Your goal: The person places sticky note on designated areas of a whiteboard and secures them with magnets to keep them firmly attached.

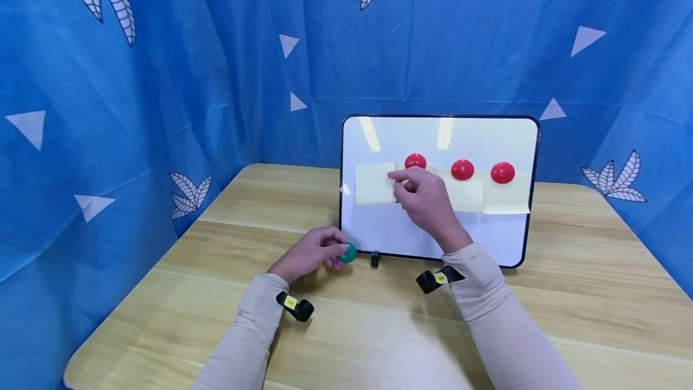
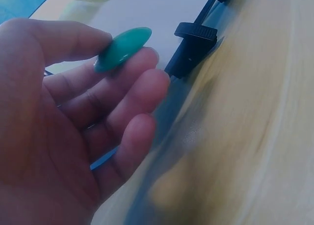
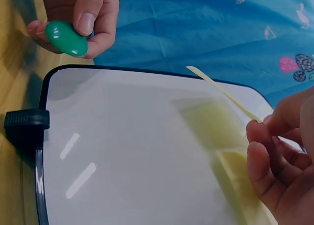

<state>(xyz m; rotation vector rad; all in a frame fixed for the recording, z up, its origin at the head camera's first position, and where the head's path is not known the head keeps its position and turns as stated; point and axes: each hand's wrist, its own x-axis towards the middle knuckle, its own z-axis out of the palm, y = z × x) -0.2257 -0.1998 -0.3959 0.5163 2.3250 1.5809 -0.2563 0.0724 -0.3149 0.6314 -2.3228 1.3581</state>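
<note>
My left hand (image 1: 314, 251) pinches a round green magnet (image 1: 348, 252) between thumb and fingers, just off the lower left corner of a small whiteboard (image 1: 384, 227). In the left wrist view the green magnet (image 2: 123, 49) is seen nearly edge-on. A pale yellow sticky note (image 1: 373, 185) is pinched by my right hand (image 1: 425, 200) near its right side. Edge-on in the right wrist view, that sticky note (image 3: 221, 91) stands out from the board's surface. To its right, several red magnets, including one red magnet (image 1: 462, 170), sit at the tops of other notes, partly hidden by my right hand.
The whiteboard stands on a wooden table (image 1: 216, 294), propped on a black foot (image 1: 375, 259) at its lower edge. Behind it hangs a blue patterned curtain (image 1: 433, 65). Both wrists wear black cameras on straps.
</note>
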